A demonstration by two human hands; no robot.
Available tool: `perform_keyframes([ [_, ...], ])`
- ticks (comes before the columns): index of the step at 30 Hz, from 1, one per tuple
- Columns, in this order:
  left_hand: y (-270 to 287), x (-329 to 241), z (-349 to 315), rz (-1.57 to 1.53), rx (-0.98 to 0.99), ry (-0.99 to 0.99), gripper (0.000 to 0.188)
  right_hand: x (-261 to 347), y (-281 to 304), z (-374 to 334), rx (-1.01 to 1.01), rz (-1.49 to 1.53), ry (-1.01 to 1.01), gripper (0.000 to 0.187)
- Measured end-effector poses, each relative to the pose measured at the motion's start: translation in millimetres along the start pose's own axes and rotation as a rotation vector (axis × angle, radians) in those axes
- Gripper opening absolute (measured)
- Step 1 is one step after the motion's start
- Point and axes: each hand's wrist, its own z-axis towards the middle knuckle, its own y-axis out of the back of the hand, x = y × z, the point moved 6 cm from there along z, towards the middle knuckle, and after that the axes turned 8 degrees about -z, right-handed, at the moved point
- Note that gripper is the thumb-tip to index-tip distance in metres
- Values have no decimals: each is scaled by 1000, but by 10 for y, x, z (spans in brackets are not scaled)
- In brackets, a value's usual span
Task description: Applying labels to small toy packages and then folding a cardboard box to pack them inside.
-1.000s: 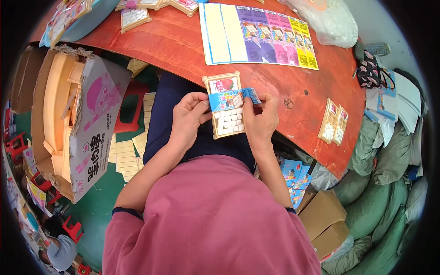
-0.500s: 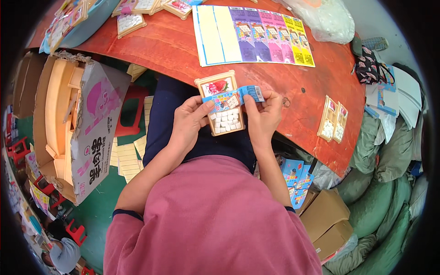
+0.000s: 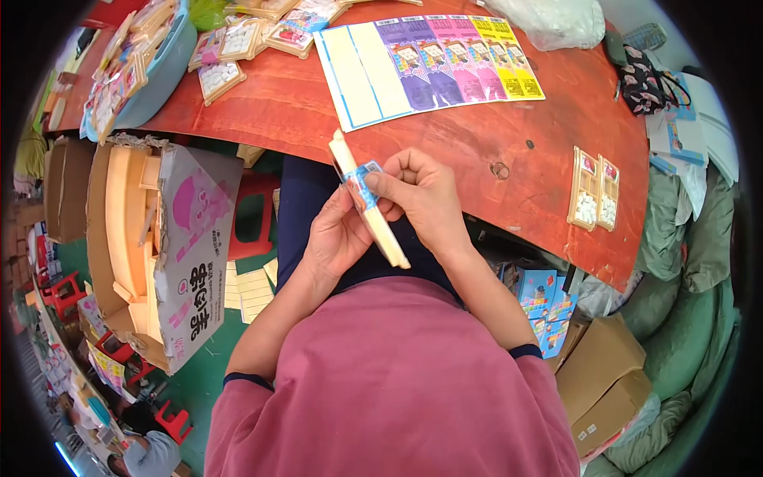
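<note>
A small pale wooden tray [image 3: 386, 235] is turned on its edge above my lap, its narrow side toward me. My left hand [image 3: 332, 235] is closed on the tray from the left, its fingers partly behind it. A blue printed sticker label [image 3: 363, 184] lies across the tray's side. My right hand [image 3: 421, 191] is closed at that label, with the thumb pressed on it and the other fingers curled. The tray's face and contents are turned out of sight.
A sheet of purple, pink and yellow labels [image 3: 421, 103] lies on the red table [image 3: 509, 143]. Two trays with white pieces [image 3: 586, 208] rest at the right. A blue basin [image 3: 176, 79] heaped with trays stands far left. A cardboard box [image 3: 199, 262] holds wooden parts beside my left arm.
The tray has turned from face-up to edge-on. The label's free end, held out by my right hand before, now lies over the tray's side. The view has shifted slightly.
</note>
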Motion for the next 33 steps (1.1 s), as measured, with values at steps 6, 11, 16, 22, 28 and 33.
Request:
perform_keyframes([
  [6,9,-20,-34,-137,-135,22,40,62,-35,-1,-84,-138,117,15],
  [11,-189,-74,-31,-126,0,15,42,257,-107,-54,-122,-398,312,19],
  [16,-118,-46,9,-107,-214,4,48,246,-164,-6,-82,-447,263,20],
  [22,-51,-81,-43,-73,-264,-37,40,199,-240,-17,-111,-533,258,26],
  [28,-128,-112,-35,-75,-227,9,38,133,-240,83,-94,-370,182,30],
  [33,-5,-203,-60,-9,-163,54,35,88,-196,130,-23,-110,217,12],
])
